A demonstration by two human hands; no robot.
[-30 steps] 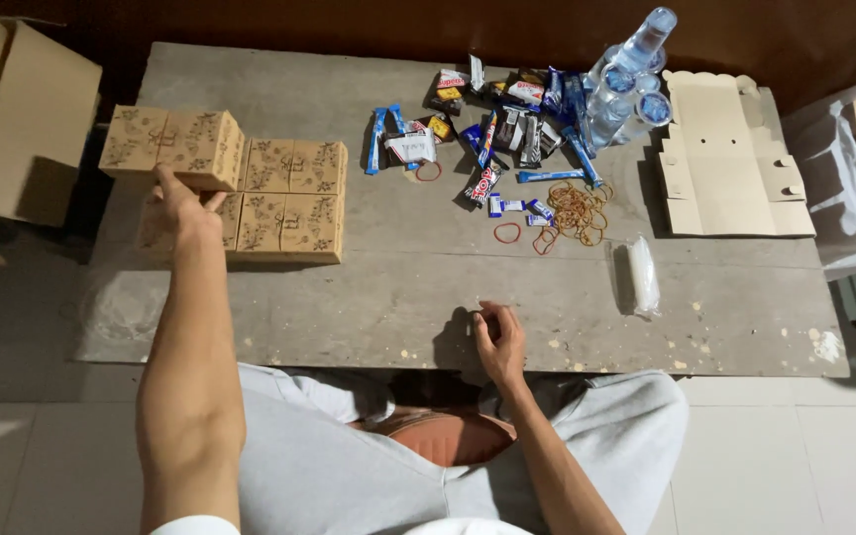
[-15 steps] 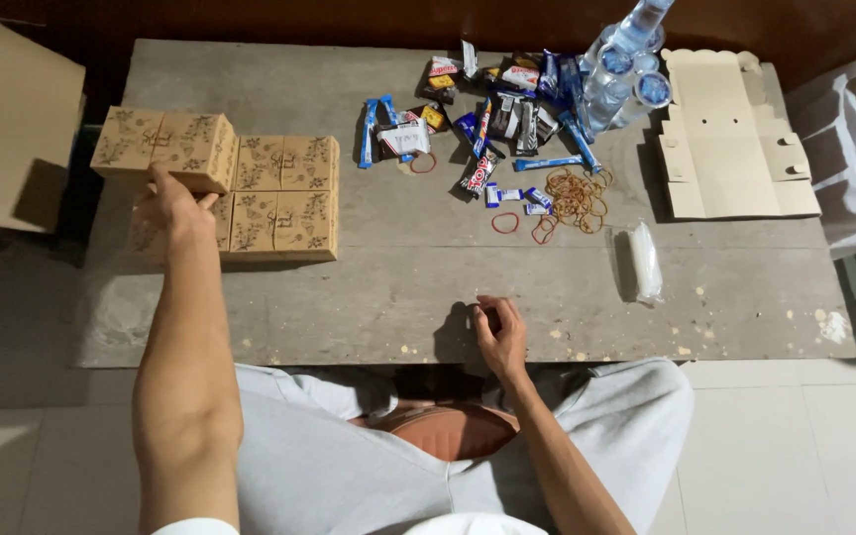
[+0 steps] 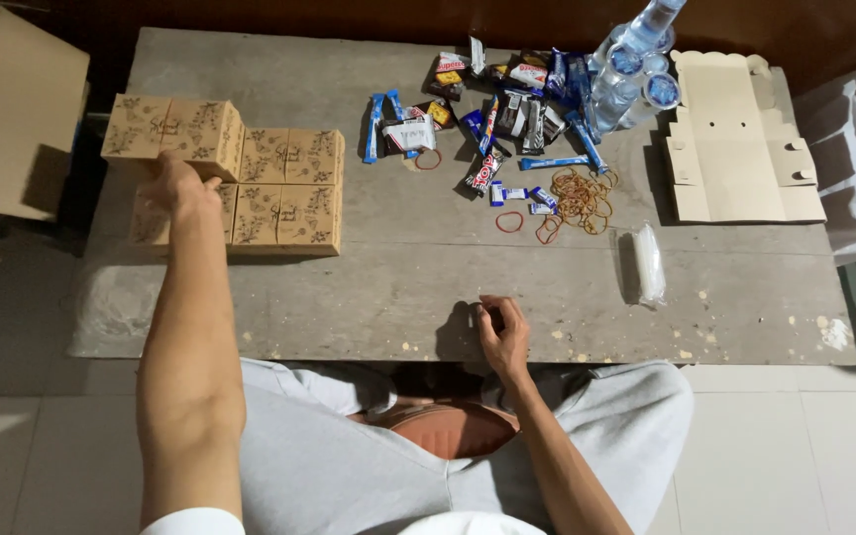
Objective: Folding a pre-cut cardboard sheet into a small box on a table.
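The left hand (image 3: 175,188) is stretched out to the far left of the low grey table (image 3: 369,287), fingers clamped on the near edge of a raised printed cardboard box (image 3: 172,134), brown w/ a dark floral pattern. That box sits on top of, or is held just above, a block of matching small boxes (image 3: 284,193) packed side by side near the table's left end; can't tell from this angle whether it rests on them or is lifted clear.

The right hand (image 3: 502,332) rests at the table's near edge, approx. centre, fingers curled together; whether it pinches anything is too small to make out.

Further back, mid-table: a heap of wrapped snack bars and sweets (image 3: 507,109) (mostly blue, some red and black wrappers), w/ a loose pile of rubber bands (image 3: 577,198) just in front. Clear water bottles (image 3: 631,64) w/ blue caps stand beside the heap. To the right lies a flat, unfolded box blank (image 3: 740,139), and near it a small roll in clear plastic (image 3: 648,263). Large plain cartons (image 3: 12,109) stand off the table's left end. Person sits on the tiled floor, grey trousers.
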